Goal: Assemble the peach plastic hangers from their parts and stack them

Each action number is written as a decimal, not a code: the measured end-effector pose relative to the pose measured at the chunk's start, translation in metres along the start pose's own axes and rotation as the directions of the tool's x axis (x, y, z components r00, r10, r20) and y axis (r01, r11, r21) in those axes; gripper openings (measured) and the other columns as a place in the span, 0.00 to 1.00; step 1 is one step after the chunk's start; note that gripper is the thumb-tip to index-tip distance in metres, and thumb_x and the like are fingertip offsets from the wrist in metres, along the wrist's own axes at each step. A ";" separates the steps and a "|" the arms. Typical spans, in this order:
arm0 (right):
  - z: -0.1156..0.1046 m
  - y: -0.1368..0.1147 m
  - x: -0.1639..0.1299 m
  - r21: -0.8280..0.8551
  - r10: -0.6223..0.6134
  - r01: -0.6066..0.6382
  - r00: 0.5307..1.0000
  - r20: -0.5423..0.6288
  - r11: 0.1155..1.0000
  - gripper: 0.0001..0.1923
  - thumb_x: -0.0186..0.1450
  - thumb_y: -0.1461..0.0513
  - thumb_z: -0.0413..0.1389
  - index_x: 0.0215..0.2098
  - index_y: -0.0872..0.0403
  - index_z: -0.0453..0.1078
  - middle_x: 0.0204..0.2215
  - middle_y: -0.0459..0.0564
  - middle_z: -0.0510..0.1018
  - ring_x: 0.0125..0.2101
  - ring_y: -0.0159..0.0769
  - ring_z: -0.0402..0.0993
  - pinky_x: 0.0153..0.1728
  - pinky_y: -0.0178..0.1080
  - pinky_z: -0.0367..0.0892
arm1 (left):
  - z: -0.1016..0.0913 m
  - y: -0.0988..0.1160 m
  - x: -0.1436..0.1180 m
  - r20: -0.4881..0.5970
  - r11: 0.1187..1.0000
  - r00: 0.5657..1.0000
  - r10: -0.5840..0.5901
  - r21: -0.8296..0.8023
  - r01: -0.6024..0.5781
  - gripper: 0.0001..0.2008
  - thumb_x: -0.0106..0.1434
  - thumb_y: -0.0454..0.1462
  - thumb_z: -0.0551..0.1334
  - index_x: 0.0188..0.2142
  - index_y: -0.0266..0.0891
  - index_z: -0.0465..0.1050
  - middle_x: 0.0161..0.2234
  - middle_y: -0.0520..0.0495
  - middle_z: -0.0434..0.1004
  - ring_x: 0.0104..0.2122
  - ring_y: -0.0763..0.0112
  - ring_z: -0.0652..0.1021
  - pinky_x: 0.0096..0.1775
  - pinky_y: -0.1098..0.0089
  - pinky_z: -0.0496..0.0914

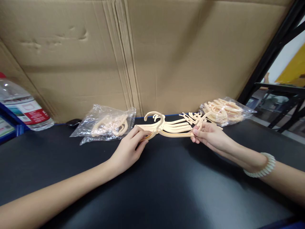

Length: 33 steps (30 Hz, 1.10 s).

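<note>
Hangers (171, 127), a fanned stack, are held low over the black table (166, 190) at mid-back. Left hand (128, 149) is pinched on the left ends, right hand (209, 135) on the right. Ends are best squared evenly. Bags (105, 125) flank closely, cardboard (152, 57) just behind; open room lies in front.

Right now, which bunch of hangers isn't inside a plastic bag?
The middle hanger stack, gripped at its ends by the left hand and right hand. The left bag and right bag hold the others.
</note>
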State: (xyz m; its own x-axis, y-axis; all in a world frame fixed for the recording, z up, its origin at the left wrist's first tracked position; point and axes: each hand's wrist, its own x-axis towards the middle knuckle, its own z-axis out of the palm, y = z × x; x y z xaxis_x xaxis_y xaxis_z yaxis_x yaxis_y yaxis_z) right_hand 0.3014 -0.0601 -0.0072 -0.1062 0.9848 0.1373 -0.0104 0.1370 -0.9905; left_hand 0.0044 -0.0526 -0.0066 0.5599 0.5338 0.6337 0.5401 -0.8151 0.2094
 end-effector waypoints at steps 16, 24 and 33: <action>-0.003 -0.011 0.002 0.184 -0.041 0.062 0.992 -0.117 0.981 0.11 0.60 0.53 0.58 0.32 0.52 0.74 0.35 0.49 0.76 0.37 0.38 0.72 0.39 0.41 0.68 | -0.001 0.003 -0.001 -0.029 0.994 0.994 -0.109 0.031 0.110 0.13 0.62 0.30 0.56 0.47 0.40 0.65 0.35 0.49 0.73 0.30 0.71 0.75 0.34 0.70 0.71; -0.039 -0.017 0.017 -0.055 -0.260 0.271 0.820 -0.510 0.961 0.04 0.54 0.60 0.57 0.22 0.51 0.69 0.25 0.45 0.72 0.31 0.35 0.67 0.36 0.39 0.63 | -0.007 0.012 -0.007 0.056 0.992 0.998 -0.015 0.125 0.008 0.12 0.59 0.35 0.58 0.44 0.40 0.68 0.34 0.48 0.77 0.33 0.66 0.78 0.34 0.67 0.72; -0.013 -0.031 -0.008 -0.612 -0.061 0.490 0.809 0.585 0.621 0.14 0.56 0.55 0.64 0.39 0.52 0.77 0.32 0.48 0.77 0.30 0.34 0.69 0.31 0.35 0.65 | -0.009 0.020 -0.002 0.182 0.985 0.975 0.124 0.097 -0.144 0.07 0.62 0.34 0.55 0.38 0.39 0.71 0.29 0.48 0.76 0.27 0.69 0.75 0.27 0.72 0.68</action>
State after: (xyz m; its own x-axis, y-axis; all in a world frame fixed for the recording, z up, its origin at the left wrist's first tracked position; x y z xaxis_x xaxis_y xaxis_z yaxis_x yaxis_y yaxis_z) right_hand 0.3156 -0.0708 0.0222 -0.6671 0.7255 0.1692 0.5499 0.6328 -0.5452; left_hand 0.0083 -0.0721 0.0026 0.7278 0.4602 0.5085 0.5123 -0.8577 0.0430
